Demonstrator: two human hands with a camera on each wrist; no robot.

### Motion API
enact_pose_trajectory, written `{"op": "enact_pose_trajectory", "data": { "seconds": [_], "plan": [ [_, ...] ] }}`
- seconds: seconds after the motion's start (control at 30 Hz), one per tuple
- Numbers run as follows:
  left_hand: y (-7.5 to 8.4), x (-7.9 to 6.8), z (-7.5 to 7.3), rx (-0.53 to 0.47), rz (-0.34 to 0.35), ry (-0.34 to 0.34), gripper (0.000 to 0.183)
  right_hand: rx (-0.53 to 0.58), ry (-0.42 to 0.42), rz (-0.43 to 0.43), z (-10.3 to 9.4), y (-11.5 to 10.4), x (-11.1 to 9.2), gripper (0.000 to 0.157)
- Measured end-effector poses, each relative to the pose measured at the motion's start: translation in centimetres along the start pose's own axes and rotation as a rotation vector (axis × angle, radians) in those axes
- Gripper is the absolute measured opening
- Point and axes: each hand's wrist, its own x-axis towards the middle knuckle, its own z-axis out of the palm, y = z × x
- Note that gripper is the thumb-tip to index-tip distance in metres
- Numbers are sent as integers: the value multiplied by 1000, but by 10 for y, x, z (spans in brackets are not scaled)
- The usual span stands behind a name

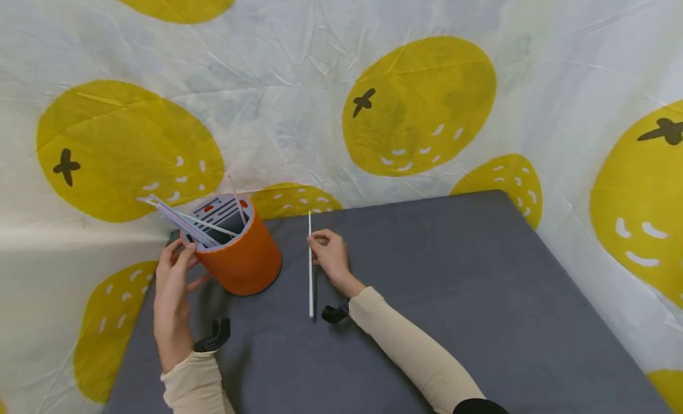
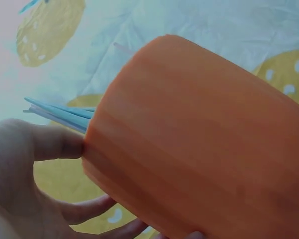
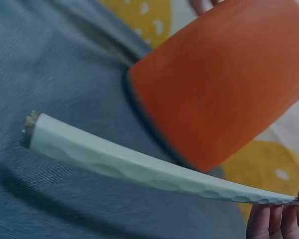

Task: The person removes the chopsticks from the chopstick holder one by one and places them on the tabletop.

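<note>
While wrist views show bin (image 3: 214, 84) from outside; head: sticks (image 1: 188, 229) inside

Orange bin (image 1: 241, 267), right hand (image 1: 333, 258) — pinching white stick (image 1: 311, 289)

Head cam sits up high, widest view, looks forward and down past left fingers (image 1: 169, 257) and right fingers (image 1: 322, 235). Left wrist cam super close, rolled sideways, orange cup (image 2: 199, 129) against left fingers, filling most of frame. Right wrist cam close too, also rolled, aimed across white stick (image 3: 114, 162) running out from right fingers. All three share cup; head and right wrist share stick, tabletop (image 1: 453, 271) too.
</note>
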Motion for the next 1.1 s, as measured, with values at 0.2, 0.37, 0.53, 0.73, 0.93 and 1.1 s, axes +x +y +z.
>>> {"op": "enact_pose_trajectory", "data": {
  "seconds": [0.2,0.37,0.53,0.73,0.93,1.1],
  "plan": [
    [-1,3,2,-14,16,14,66,-105,-26,14,11,19,3,16],
    [-3,3,4,7,17,7,67,-114,-46,36,14,32,6,12],
    [-8,3,3,-3,23,24,65,-156,-90,33,15,38,8,11],
    [-11,6,1,-19,36,44,65,-275,-131,-15,19,38,10,10],
    [-13,8,2,-1,18,47,65,-321,-114,-12,22,39,11,10],
    [-13,9,2,-6,18,41,65,-363,-106,-48,23,38,12,13]
  ]
}}
